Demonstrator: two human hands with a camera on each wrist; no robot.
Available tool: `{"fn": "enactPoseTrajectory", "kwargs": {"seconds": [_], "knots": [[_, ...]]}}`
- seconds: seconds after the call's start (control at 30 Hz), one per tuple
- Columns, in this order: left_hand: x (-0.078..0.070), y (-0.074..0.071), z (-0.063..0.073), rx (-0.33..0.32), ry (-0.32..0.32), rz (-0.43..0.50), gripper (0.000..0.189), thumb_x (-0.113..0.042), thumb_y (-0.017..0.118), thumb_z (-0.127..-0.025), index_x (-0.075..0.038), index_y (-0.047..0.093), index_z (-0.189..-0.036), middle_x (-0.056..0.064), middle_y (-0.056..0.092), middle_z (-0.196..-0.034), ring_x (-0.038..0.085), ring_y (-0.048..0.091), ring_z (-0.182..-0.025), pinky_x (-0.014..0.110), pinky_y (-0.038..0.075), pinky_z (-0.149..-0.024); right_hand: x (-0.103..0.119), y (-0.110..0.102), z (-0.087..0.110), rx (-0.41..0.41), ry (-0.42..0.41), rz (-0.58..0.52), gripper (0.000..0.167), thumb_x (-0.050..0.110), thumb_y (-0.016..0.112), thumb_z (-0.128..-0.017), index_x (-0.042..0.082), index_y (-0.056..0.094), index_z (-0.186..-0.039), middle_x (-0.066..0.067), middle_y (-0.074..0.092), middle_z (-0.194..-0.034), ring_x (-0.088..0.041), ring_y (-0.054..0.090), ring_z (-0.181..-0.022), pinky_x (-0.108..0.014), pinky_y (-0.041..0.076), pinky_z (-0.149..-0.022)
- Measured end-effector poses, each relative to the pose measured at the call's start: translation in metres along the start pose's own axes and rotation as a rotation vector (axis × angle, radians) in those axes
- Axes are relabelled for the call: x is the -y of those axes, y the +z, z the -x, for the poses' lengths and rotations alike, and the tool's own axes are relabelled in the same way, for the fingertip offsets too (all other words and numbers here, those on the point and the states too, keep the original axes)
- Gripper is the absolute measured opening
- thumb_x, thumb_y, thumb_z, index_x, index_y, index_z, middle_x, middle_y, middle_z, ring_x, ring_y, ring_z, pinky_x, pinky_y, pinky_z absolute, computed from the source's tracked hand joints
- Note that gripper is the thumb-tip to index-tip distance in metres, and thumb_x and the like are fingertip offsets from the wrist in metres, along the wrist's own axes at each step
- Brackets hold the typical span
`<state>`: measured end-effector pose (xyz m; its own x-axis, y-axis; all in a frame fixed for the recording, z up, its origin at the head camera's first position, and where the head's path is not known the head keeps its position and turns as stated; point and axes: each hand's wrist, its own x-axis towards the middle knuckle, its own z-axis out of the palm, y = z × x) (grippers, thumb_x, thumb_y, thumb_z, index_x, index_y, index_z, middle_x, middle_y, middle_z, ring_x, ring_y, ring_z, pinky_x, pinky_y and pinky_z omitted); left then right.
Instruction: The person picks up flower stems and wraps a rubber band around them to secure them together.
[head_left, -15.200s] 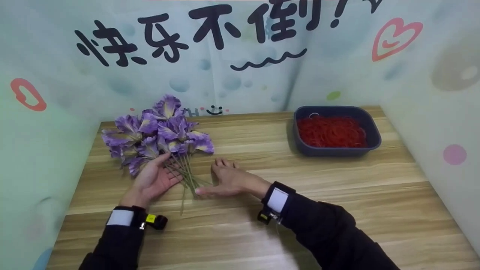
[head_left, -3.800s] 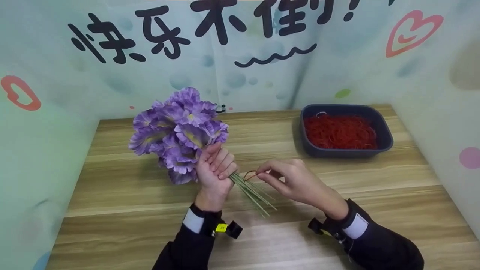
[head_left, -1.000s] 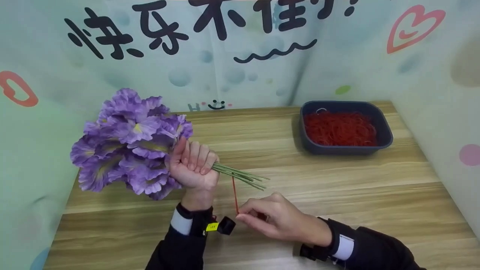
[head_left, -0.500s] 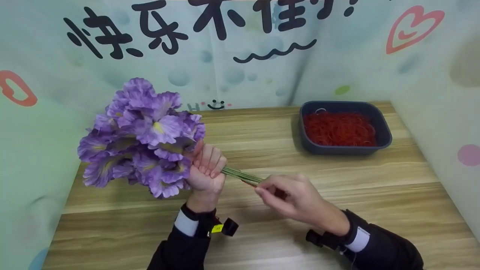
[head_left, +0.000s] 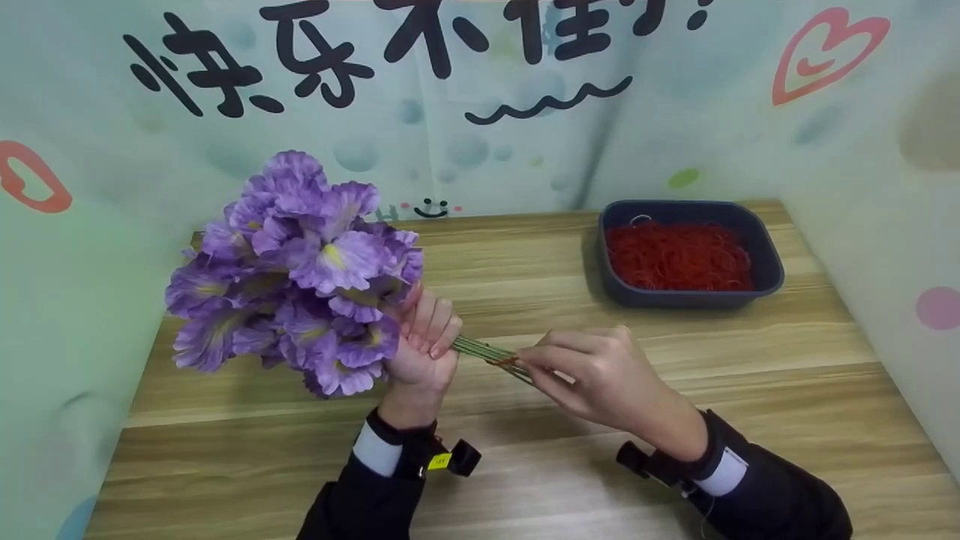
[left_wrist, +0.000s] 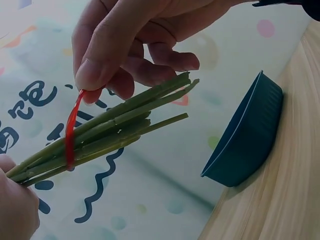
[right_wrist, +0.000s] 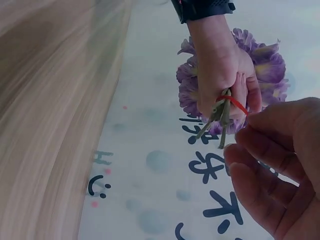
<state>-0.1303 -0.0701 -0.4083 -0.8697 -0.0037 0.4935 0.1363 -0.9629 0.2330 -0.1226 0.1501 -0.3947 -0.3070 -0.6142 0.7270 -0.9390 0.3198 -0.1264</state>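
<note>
My left hand (head_left: 426,337) grips the green stems (left_wrist: 100,132) of a bouquet of purple artificial irises (head_left: 292,277), raised over the table with the blooms to the left. The stem ends stick out to the right of my fist. A red rubber band (left_wrist: 71,130) loops around these stems. My right hand (head_left: 607,375) pinches one side of the band between thumb and forefinger and draws it taut, as the left wrist view shows. In the right wrist view the band (right_wrist: 235,103) stretches from the stems to my fingertips.
A dark blue plastic tub (head_left: 690,300) filled with red rubber bands (head_left: 679,259) stands at the back right of the wooden table (head_left: 750,390). A printed backdrop (head_left: 510,157) rises behind the table and along both sides.
Earlier the irises lay on the table with both hands at them; now my left hand holds them up together. Within the last second my right hand has moved up to the stems with the rubber band.
</note>
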Motion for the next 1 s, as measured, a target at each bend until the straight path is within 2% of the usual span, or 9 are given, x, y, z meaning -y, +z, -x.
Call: {"fn": "enactPoseTrajectory", "kwargs": {"seconds": [0.2, 0.43, 0.53, 0.6, 0.7, 0.73, 0.83, 0.93, 1.0], "knots": [[0.002, -0.002, 0.001, 0.015, 0.012, -0.044, 0.069, -0.017, 0.071, -0.108, -0.014, 0.011, -0.073, -0.005, 0.01, -0.058, 0.005, 0.004, -0.05, 0.014, 0.002, -0.042, 0.008, -0.001, 0.0, 0.05, -0.02, 0.017, 0.018, 0.001, 0.091, -0.081, 0.01, 0.085, -0.096, 0.002, 0.081, -0.079, -0.008, 0.068, -0.057, -0.022, 0.054, -0.048], [0.002, -0.005, 0.001, 0.07, 0.027, -0.052, 0.067, -0.018, 0.068, -0.11, -0.014, 0.012, -0.074, -0.005, 0.012, -0.058, 0.005, 0.006, -0.049, 0.014, 0.005, -0.042, 0.013, 0.001, 0.002, 0.116, 0.027, 0.011, 0.011, 0.016, 0.078, -0.106, 0.011, 0.076, -0.097, 0.004, 0.076, -0.08, -0.006, 0.068, -0.058, -0.023, 0.053, -0.046], [0.004, -0.007, 0.001, 0.126, 0.027, -0.056, 0.06, -0.023, 0.068, -0.112, -0.015, 0.021, -0.075, -0.006, 0.014, -0.059, 0.004, 0.008, -0.05, 0.014, 0.008, -0.041, 0.013, 0.002, 0.003, 0.138, 0.024, -0.042, 0.016, 0.02, 0.068, -0.114, 0.011, 0.074, -0.101, 0.004, 0.077, -0.086, -0.008, 0.072, -0.063, -0.023, 0.059, -0.052], [0.005, -0.01, 0.001, 0.167, 0.012, -0.056, 0.048, -0.027, 0.067, -0.113, -0.015, 0.04, -0.075, -0.006, 0.015, -0.06, 0.005, 0.008, -0.051, 0.013, 0.009, -0.041, 0.011, 0.002, 0.002, 0.117, 0.016, -0.08, 0.017, 0.021, 0.065, -0.115, 0.011, 0.073, -0.104, 0.002, 0.078, -0.088, -0.008, 0.073, -0.064, -0.022, 0.06, -0.054], [0.004, -0.009, 0.001, 0.179, -0.061, -0.069, 0.031, -0.031, 0.068, -0.113, -0.02, 0.062, -0.084, -0.005, 0.014, -0.061, 0.005, 0.007, -0.051, 0.013, 0.008, -0.041, 0.002, -0.001, -0.001, 0.069, 0.03, -0.172, 0.015, 0.016, 0.064, -0.115, 0.007, 0.072, -0.106, -0.002, 0.078, -0.087, -0.01, 0.071, -0.063, -0.017, 0.059, -0.056], [0.004, -0.008, 0.001, 0.171, -0.097, -0.077, 0.033, -0.03, 0.068, -0.112, -0.02, 0.062, -0.082, -0.005, 0.014, -0.06, 0.005, 0.007, -0.05, 0.013, 0.007, -0.041, -0.003, -0.002, -0.002, 0.055, 0.041, -0.202, 0.015, 0.015, 0.063, -0.115, 0.006, 0.071, -0.106, -0.004, 0.078, -0.086, -0.01, 0.07, -0.062, -0.016, 0.059, -0.057], [0.001, -0.001, 0.002, 0.129, -0.212, -0.111, 0.05, -0.03, 0.072, -0.11, -0.019, 0.043, -0.07, -0.005, 0.012, -0.058, 0.007, 0.005, -0.049, 0.015, 0.005, -0.042, -0.016, -0.004, -0.002, 0.037, 0.081, -0.254, 0.018, 0.016, 0.061, -0.116, 0.003, 0.07, -0.107, -0.006, 0.075, -0.085, -0.011, 0.068, -0.062, -0.014, 0.058, -0.058], [0.001, 0.004, 0.004, 0.081, -0.312, -0.102, 0.068, -0.029, 0.076, -0.106, -0.016, 0.02, -0.07, -0.005, 0.011, -0.057, 0.007, 0.004, -0.049, 0.016, 0.004, -0.042, -0.027, -0.006, -0.001, 0.042, 0.112, -0.231, 0.022, 0.02, 0.059, -0.117, 0.004, 0.07, -0.107, -0.005, 0.073, -0.087, -0.011, 0.068, -0.063, -0.016, 0.058, -0.058], [0.001, 0.006, 0.006, 0.058, -0.354, -0.067, 0.07, -0.028, 0.077, -0.104, -0.016, 0.017, -0.07, -0.006, 0.01, -0.057, 0.006, 0.003, -0.049, 0.015, 0.004, -0.043, -0.033, -0.005, 0.001, 0.048, 0.13, -0.202, 0.023, 0.022, 0.059, -0.116, 0.004, 0.07, -0.107, -0.006, 0.072, -0.087, -0.011, 0.069, -0.064, -0.017, 0.058, -0.059]]}}
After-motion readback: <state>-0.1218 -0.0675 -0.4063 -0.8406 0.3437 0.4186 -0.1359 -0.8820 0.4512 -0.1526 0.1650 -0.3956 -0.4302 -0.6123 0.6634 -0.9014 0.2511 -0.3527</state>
